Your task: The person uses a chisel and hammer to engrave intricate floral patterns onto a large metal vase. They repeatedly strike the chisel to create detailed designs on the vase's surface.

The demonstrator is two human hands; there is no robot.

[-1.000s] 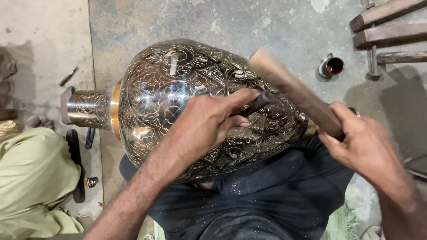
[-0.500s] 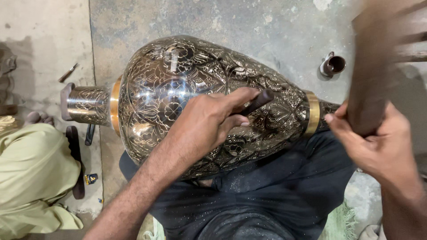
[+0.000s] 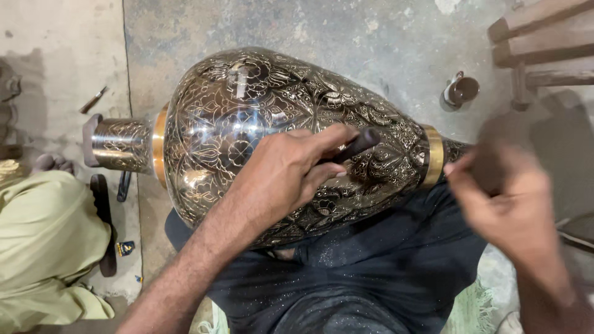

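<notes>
Brass engraved vase [image 3: 247, 124] lying across lap, bare concrete floor [image 3: 383, 37] at twelve o'clock, left hand [image 3: 281, 176] pinching dark chisel [image 3: 352, 145], right hand [image 3: 504, 204] blurred, grip unclear, small cup [image 3: 461, 89] at two o'clock.

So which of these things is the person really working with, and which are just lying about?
In use:
- engraved metal vase, lying across the lap
- dark punch, held against it by the left hand
- right hand, blurred; its tool unclear

Lying about:
- small cup on the floor
- wooden bench
- sandal

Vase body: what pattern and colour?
Dark metal vase engraved with silvery floral scrollwork, brass-coloured bands at both ends; head view.
</notes>
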